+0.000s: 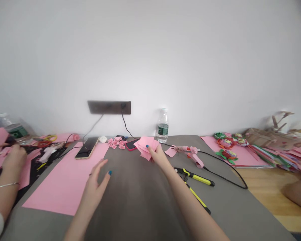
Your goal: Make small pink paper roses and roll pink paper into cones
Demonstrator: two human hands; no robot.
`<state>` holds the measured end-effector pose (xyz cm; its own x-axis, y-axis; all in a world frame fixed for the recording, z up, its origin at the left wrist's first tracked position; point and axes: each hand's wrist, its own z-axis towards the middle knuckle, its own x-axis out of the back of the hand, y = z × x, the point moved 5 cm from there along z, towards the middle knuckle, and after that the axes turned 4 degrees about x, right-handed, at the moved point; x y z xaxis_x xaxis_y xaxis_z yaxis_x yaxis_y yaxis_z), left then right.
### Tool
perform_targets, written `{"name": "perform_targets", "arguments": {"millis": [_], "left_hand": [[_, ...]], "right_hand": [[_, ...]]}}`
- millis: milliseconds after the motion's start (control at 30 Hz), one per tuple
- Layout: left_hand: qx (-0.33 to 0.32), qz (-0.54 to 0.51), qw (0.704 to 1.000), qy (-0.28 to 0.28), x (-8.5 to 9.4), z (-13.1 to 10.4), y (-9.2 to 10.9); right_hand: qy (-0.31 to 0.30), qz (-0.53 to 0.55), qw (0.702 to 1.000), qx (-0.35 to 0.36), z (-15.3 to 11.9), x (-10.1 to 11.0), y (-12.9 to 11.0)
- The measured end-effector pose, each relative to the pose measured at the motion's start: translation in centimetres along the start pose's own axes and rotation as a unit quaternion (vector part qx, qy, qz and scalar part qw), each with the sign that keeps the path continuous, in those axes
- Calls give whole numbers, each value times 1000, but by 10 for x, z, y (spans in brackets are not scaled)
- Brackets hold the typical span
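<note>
My right hand [155,154] grips a loose stack of pink paper pieces [145,144], thumb on top, near the back of the grey table. Over the edge of a large pink paper sheet [62,185] is my left hand [98,175], its fingers apart and nothing in them. Beyond it lie a phone [87,148] and a cluster of small folded pink paper pieces [116,143]. A pink hot glue gun [190,154] rests right of my right hand, with yellow-handled pliers [195,180] nearer to me. A red-edged phone [131,145] lies just left of the stack.
A water bottle [163,126] stands by the wall. The glue gun's black cable [237,174] loops across the right side. Paper flowers [227,147] sit on pink sheets at the right. On the left, a co-worker's hands [14,160] handle pink paper. A power strip [109,107] is on the wall.
</note>
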<state>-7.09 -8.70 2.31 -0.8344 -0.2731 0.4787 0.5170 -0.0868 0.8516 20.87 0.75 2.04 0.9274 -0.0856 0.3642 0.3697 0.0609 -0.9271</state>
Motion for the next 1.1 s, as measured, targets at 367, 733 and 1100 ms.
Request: {"name": "perform_targets", "arguments": {"millis": [367,733,1100], "left_hand": [[13,463,886,28,39,-6,-72],[91,471,874,-77,67,9,-35],[81,348,933,-34,85,24,-24]], "right_hand": [[-176,-228,958,5,-57,-25,-8],[-221,-212,951,33,-51,-19,-4],[-280,-157,947,19,-43,-21,6]]}}
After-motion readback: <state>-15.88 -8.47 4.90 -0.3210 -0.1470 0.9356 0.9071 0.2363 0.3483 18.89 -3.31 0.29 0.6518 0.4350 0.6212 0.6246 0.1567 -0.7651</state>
